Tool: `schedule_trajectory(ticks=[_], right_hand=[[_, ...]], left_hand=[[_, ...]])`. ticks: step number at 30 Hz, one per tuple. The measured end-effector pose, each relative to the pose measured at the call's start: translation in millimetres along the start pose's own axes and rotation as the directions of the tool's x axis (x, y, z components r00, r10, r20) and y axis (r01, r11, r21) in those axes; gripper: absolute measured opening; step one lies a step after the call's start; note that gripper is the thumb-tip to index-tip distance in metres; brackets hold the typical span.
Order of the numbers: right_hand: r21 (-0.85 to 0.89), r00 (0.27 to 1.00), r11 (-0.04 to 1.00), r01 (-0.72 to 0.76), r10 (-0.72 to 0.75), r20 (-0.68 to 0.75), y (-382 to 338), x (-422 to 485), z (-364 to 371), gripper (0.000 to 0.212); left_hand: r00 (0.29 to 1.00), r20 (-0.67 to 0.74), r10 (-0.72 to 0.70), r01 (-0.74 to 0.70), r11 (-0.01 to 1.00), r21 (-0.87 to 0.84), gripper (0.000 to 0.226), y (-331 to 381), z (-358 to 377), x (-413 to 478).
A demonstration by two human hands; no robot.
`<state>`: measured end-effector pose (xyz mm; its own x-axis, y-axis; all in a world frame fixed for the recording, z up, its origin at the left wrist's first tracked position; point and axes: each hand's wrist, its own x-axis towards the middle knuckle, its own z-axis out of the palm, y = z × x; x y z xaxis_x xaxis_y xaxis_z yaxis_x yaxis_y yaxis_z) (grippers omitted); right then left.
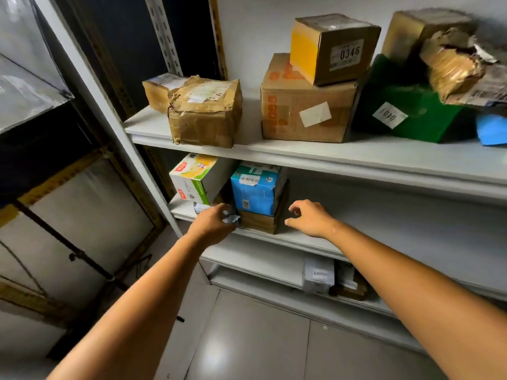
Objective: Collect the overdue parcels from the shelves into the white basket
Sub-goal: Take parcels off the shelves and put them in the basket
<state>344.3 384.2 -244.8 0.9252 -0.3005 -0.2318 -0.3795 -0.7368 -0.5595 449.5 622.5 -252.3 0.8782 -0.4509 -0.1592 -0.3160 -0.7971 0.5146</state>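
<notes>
On the middle shelf [356, 212] a blue carton [253, 189] stands on a flat brown box [260, 222], with a white-and-green carton [196, 178] to its left. My left hand [212, 222] is at the shelf's front edge, fingers curled on a small crumpled white packet [230, 216] beside the brown box. My right hand [308, 218] hovers just right of the brown box, fingers loosely bent and holding nothing. The white basket is not in view.
The top shelf [384, 157] holds taped brown parcels [204, 111], stacked cardboard boxes [308, 105], a green box [406, 111] and torn parcels. A lower shelf holds a white parcel [318, 274]. A grey upright post [109, 105] and dark frames stand at left; grey floor tiles lie below.
</notes>
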Motion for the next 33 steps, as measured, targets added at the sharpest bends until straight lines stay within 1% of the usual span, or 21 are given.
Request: schedule_trajectory(ticks=[2, 5, 9, 11, 15, 19, 21, 23, 26, 29, 31, 33], right_hand=[[0.062, 0.999, 0.998, -0.025, 0.027, -0.035, -3, 14, 8, 0.049], [0.188, 0.990, 0.982, -0.033, 0.058, -0.131, -10, 41, 19, 0.048], [0.395, 0.964, 0.918, -0.026, 0.129, -0.234, -17, 75, 32, 0.049], [0.473, 0.952, 0.881, -0.020, 0.161, -0.260, -22, 85, 36, 0.051], [0.631, 0.951, 0.776, -0.008, 0.200, -0.234, -31, 94, 49, 0.048], [0.641, 0.942, 0.768, -0.005, 0.218, -0.255, -28, 88, 57, 0.053], [0.605, 0.934, 0.796, -0.010, 0.224, -0.279, -23, 83, 58, 0.057], [0.577, 0.927, 0.817, -0.008, 0.222, -0.302, -18, 76, 59, 0.056], [0.579, 0.923, 0.815, 0.006, 0.218, -0.316, -13, 63, 56, 0.047], [0.628, 0.908, 0.778, 0.004, 0.260, -0.328, -5, 51, 56, 0.034], [0.652, 0.904, 0.758, -0.007, 0.284, -0.320, 1, 42, 56, 0.030], [0.680, 0.903, 0.733, -0.022, 0.306, -0.301, 6, 29, 53, 0.028]], left_hand=[[1.000, -0.006, 0.017, -0.017, 0.998, -0.063, 0.060, -4, 4, 18], [1.000, -0.026, 0.013, -0.017, 0.983, -0.182, 0.073, -11, 7, 48], [0.999, -0.033, -0.001, -0.010, 0.943, -0.334, 0.089, -20, 15, 84], [1.000, -0.031, 0.001, -0.014, 0.910, -0.413, 0.091, -24, 19, 96], [1.000, -0.010, 0.010, -0.014, 0.828, -0.561, 0.086, -24, 25, 107], [1.000, 0.011, 0.001, 0.006, 0.772, -0.636, 0.072, -25, 29, 102], [1.000, -0.002, 0.008, -0.007, 0.761, -0.649, 0.064, -24, 31, 94], [1.000, -0.006, 0.007, -0.009, 0.734, -0.679, 0.054, -23, 33, 85], [1.000, -0.009, 0.006, -0.011, 0.703, -0.711, 0.041, -18, 35, 71], [1.000, -0.011, -0.007, -0.003, 0.681, -0.732, 0.034, -12, 40, 56], [1.000, -0.002, -0.005, 0.002, 0.665, -0.747, 0.033, -9, 44, 49], [1.000, 0.023, 0.015, 0.007, 0.680, -0.733, 0.036, -4, 48, 41]])
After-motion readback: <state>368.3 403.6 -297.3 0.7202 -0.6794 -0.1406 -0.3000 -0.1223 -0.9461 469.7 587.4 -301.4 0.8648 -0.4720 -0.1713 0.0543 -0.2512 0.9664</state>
